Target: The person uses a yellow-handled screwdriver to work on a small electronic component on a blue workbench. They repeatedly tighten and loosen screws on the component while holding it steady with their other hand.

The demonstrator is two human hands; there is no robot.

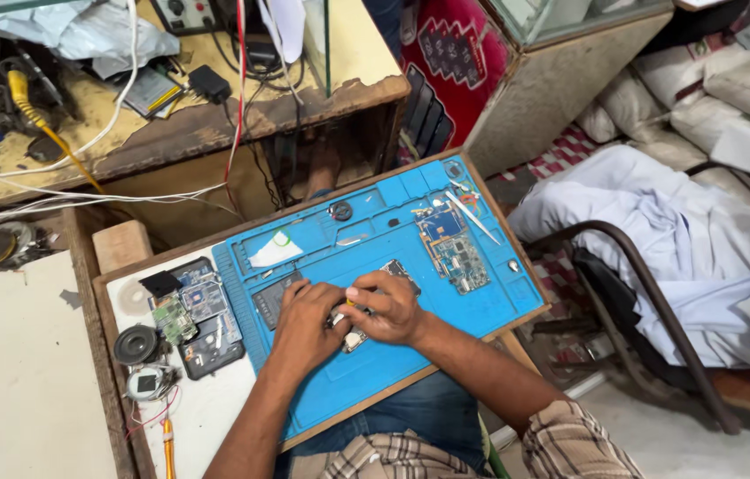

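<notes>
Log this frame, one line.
left hand: pressing small device | right hand: pinching it | surface: blue mat | nearby: circuit board

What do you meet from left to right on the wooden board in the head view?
Round black speaker → opened phone frame → left hand → right hand → blue circuit board → small screw on the blue mat.

Left hand [304, 321], right hand [386, 309] — touching, fingers curled
</notes>
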